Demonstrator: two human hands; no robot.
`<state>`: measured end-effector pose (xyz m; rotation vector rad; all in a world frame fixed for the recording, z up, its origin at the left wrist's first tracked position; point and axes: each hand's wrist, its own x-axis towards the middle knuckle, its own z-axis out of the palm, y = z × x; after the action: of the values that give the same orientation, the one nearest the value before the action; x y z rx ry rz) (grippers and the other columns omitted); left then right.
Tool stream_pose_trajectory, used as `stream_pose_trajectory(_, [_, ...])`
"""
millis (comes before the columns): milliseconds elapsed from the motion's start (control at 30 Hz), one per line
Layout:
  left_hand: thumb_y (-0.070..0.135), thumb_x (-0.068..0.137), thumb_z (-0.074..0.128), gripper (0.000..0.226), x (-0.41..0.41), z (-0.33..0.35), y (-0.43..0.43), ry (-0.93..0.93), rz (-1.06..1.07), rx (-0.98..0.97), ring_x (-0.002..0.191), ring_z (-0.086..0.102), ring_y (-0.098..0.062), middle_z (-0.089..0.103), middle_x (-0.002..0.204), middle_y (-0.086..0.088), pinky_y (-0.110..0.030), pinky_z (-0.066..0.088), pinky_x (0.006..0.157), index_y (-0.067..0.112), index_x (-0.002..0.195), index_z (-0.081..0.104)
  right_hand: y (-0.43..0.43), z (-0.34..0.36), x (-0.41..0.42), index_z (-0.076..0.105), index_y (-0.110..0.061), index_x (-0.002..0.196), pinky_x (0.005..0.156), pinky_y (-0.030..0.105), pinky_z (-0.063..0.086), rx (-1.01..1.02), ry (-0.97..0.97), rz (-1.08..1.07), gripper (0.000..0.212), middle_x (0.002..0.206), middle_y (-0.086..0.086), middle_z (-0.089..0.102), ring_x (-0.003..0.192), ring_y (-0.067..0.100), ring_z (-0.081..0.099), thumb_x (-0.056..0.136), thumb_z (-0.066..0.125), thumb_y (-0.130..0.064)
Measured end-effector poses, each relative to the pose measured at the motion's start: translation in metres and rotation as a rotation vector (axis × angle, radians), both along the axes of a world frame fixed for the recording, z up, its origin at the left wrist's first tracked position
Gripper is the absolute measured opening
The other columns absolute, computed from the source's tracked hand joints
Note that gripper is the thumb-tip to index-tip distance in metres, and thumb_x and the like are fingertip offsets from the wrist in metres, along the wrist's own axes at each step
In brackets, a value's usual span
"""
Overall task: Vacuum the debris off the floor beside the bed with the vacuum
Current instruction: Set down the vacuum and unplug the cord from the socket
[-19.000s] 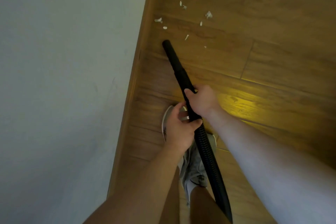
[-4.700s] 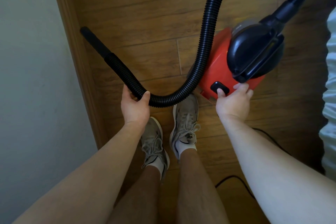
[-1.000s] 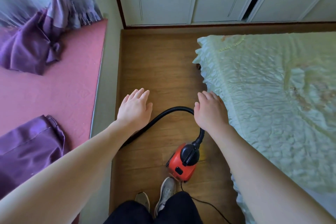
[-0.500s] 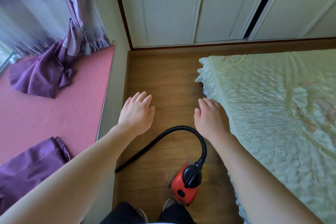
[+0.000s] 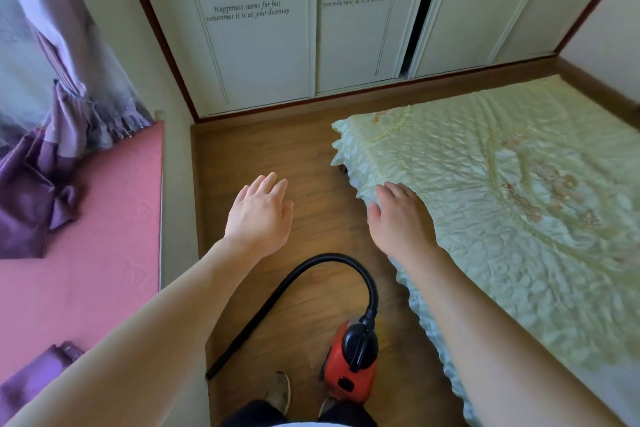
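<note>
Both your hands are out in front of you, palms down and holding nothing: your left hand [image 5: 259, 215] hangs over the floor [image 5: 249, 156] with its fingers straight and close together, and your right hand [image 5: 401, 222] is flat over the frilled edge of the bed [image 5: 502, 184]. Honestly can't tell if it's touching the cover. The vacuum [image 5: 353, 364], a little red canister with a black top, sits on the floor just beside the bed and right by your shoes [image 5: 278, 392]. Its black hose [image 5: 332, 258] arcs up from the top and drops down to your left, with the nozzle end lying on the boards next to the pale ledge. The floor is warm brown wood plank, a narrow strip running between the bed and a raised pink-topped platform [image 5: 86, 236]. The bed has a pale green quilted spread with gold embroidery. At the far end are white wardrobe doors [image 5: 256, 28] with "HAPPY" lettering, one gap between panels showing dark. A purple curtain [image 5: 69, 80] pools on the platform on your left, and more purple cloth [image 5: 38, 378] lies near your left elbow.
</note>
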<state>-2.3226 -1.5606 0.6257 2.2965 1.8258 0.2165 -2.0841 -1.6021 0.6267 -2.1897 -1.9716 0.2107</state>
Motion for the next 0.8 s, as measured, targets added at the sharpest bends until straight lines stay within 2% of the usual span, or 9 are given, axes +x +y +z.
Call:
stream_pose_trajectory(300, [0.039,0.107,0.036,0.052,0.005,0.009,0.047,0.009,-0.254,0.048,0.154,0.020,-0.024,0.031,0.164,-0.004,-0.040,0.016,0.124,0.018,0.155,0.038,-0.005,0.015,-0.005,0.055,-0.004,0.132,0.109,0.040,0.036,-0.004,-0.067,-0.206,0.039,0.135,0.010,0.058,0.128,0.029,0.047,0.103,0.040,-0.026])
stream_pose_trajectory(533, [0.034,0.107,0.036,0.049,0.024,0.022,0.052,-0.008,-0.438,0.074,0.150,0.025,-0.024,0.035,0.161,-0.005,-0.038,0.017,0.122,0.014,0.152,0.041,-0.034,0.027,0.001,0.053,-0.002,0.136,0.112,0.039,0.033,0.016,-0.091,-0.364,0.043,0.140,0.012,0.055,0.132,0.030,0.045,0.105,0.039,-0.027])
stream_pose_trajectory(800, [0.038,0.107,0.033,0.055,0.069,0.027,0.022,-0.023,-0.578,0.059,0.155,0.015,-0.023,0.026,0.166,-0.007,-0.040,0.013,0.127,0.015,0.157,0.033,-0.100,0.036,0.026,0.054,-0.002,0.135,0.109,0.040,0.036,0.052,-0.105,-0.519,0.043,0.137,0.012,0.057,0.128,0.031,0.048,0.104,0.039,-0.028])
